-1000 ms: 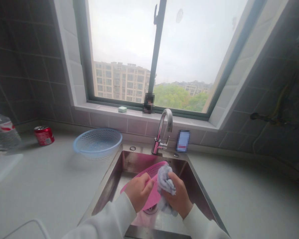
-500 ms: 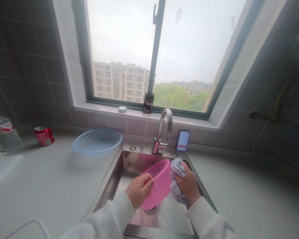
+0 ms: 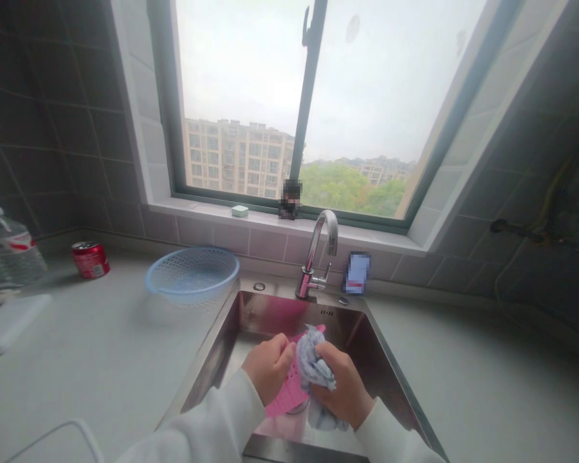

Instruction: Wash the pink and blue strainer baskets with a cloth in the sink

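Observation:
A pink perforated plastic basket [image 3: 285, 393] is tilted over the steel sink [image 3: 231, 341]. My left hand [image 3: 270, 368] is closed on its rim at the left side. In my right hand [image 3: 341, 384] is a bunched pale cloth [image 3: 314, 361], pressed up against the basket and covering much of it. One end of the cloth hangs below my fingers. Behind both hands rises the chrome faucet [image 3: 313, 251], and the drain partly shows beneath the basket.
A blue basket [image 3: 193, 273] sits on the counter left of the sink. Further left are a red can [image 3: 90, 260], a clear plastic bottle [image 3: 14, 251] and a white board [image 3: 17, 325]. A blurred phone-like object [image 3: 356, 273] leans on the wall tiles, right of the faucet.
My right hand has moved left and slightly down with the cloth, across the basket. The basket has turned and sunk a little, so less of it shows. My left hand keeps its grip.

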`<action>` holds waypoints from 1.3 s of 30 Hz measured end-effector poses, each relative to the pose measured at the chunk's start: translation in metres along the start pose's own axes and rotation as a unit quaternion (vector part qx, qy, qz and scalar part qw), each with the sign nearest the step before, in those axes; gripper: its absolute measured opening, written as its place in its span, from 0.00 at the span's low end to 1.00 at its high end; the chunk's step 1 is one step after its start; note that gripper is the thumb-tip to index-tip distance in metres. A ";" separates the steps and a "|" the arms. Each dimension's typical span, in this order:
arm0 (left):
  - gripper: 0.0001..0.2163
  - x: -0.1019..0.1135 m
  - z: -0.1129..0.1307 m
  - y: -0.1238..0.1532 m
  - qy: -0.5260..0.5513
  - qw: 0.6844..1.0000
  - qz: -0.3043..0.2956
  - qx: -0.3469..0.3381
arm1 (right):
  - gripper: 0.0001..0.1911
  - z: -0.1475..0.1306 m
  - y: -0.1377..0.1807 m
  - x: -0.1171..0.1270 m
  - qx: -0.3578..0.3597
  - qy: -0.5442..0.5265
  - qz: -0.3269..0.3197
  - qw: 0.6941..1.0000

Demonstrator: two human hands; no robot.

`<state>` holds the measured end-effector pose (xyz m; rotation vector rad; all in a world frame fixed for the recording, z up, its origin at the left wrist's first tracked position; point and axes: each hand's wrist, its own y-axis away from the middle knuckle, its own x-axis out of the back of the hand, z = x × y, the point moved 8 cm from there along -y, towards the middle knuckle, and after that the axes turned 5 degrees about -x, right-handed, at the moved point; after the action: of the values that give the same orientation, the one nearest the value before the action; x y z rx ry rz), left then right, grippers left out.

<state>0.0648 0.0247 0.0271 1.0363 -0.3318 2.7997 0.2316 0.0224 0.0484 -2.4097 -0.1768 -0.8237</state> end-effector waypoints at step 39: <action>0.22 0.004 0.005 0.000 0.027 0.998 0.017 -0.045 | 0.08 -0.013 0.005 -0.013 0.015 0.021 -0.010 1.000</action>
<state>0.0647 0.0239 0.0335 0.9425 -0.4688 2.8073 0.2160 0.0120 0.0462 -2.3640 -0.1948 -0.8744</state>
